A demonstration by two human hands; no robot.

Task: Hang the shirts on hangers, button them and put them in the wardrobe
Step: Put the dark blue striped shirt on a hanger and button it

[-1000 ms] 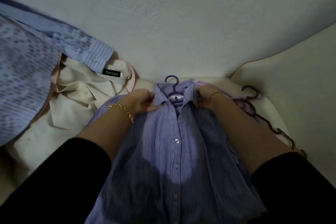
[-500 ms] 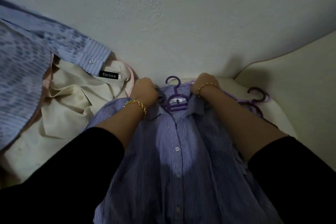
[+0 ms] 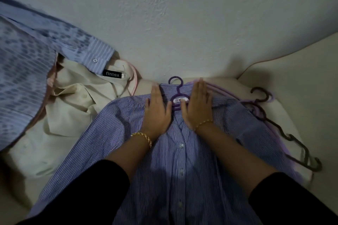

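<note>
My left hand [image 3: 157, 113] and right hand [image 3: 198, 105] lie flat, fingers straight, either side of the hanger [image 3: 177, 95]; I'd smooth the shirt [image 3: 181, 170] collar evenly outward.

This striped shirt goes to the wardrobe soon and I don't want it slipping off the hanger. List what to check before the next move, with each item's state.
1. Purple hanger sits inside the striped shirt with its hook out past the collar: ok.
2. Left hand and right hand lie flat on the collar, one on either side of the hanger: ok.
3. Front buttons fastened: ok, those in view look closed.
4. Collar button fastened: cannot tell. The neck looks open.
5. Spare hangers clear of the shirt's right sleeve: not ok. They lie against it and could snag when it is lifted.
</note>
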